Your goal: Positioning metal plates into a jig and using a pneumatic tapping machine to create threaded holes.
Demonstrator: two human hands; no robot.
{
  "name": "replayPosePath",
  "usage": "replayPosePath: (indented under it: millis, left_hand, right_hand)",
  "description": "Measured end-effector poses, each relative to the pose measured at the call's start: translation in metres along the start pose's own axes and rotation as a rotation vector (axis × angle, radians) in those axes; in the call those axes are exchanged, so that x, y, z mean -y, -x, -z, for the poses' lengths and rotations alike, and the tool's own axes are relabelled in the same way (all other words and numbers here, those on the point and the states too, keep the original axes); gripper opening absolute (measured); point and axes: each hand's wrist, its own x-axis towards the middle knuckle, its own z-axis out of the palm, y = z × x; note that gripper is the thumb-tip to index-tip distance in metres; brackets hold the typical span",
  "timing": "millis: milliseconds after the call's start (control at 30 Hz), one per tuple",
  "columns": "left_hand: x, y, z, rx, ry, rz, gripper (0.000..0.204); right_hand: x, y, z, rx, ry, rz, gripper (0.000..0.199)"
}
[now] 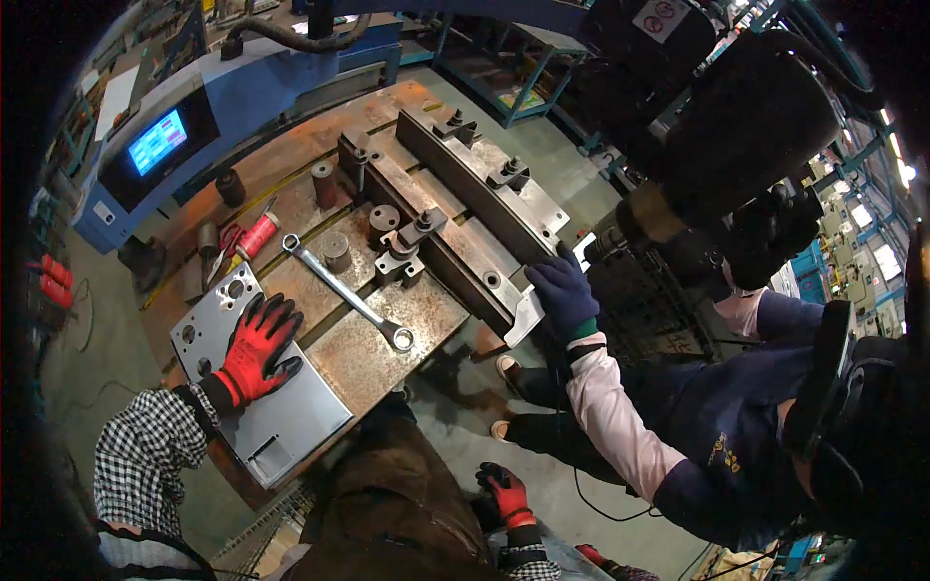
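My left hand [254, 351], in a red glove with black fingers and palm, lies with fingers spread on a grey sheet-metal panel [300, 407] with round holes and a rectangular cutout. Low in the view, beside my dark apron, hangs my right hand [506, 496] in the same kind of glove. Its fingers are loosely bent and apart, with nothing seen in them. A long double-ended ring wrench [339, 288] rests on the rusty worktable [378, 334], to the right of the panel. Beyond it, two long steel rails [436, 237] carry bolted clamps.
A co-worker's navy-gloved hand [565, 290] is at the near end of the rails. Steel cylinders [336, 250] stand by the wrench. A red spool-like roll [258, 235] and red-handled scissors [231, 240] lie at the left. A blue machine with a lit screen [158, 142] stands behind.
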Motion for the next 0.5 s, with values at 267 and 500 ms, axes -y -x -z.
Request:
replayPosePath:
  millis: [267,500]
  left_hand:
    - [-0.004,-0.005,-0.002,-0.029,-0.012,-0.026,0.085]
    - [-0.01,-0.01,0.002,-0.023,-0.028,-0.017,0.086]
  right_hand:
    - [0.019,0.002,0.0,-0.004,0.016,0.046,0.043]
    - [0.132,-0.061,-0.048,-0.246,0.204,0.261,0.076]
